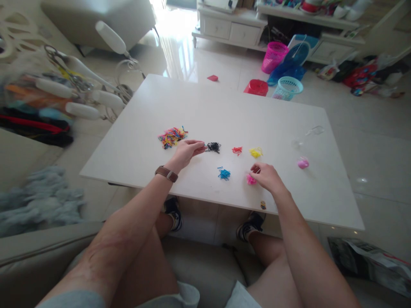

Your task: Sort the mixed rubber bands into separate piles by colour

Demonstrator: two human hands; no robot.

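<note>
My left hand (189, 152), with a brown-strapped watch on its wrist, is pinched at the left edge of a pile of black bands (214, 147). What its fingertips hold is too small to make out. Over a pile of pink bands (251, 180), my right hand (267, 176) has thumb and fingers drawn together, and whatever lies between them is unclear. A mixed multicoloured heap of small bands (172, 137) lies left of my left hand. Separate little piles of red bands (237, 150), yellow bands (256, 152) and blue bands (224, 174) sit between and around my hands.
The white table (205, 107) carries a purple-pink object (302, 163) and a clear item (297, 144) at right. A tiny yellow-and-dark figure (263, 205) lies near the front edge. Beyond stand a pink basket (274, 57), a red stool (257, 87) and a light-blue basket (288, 89).
</note>
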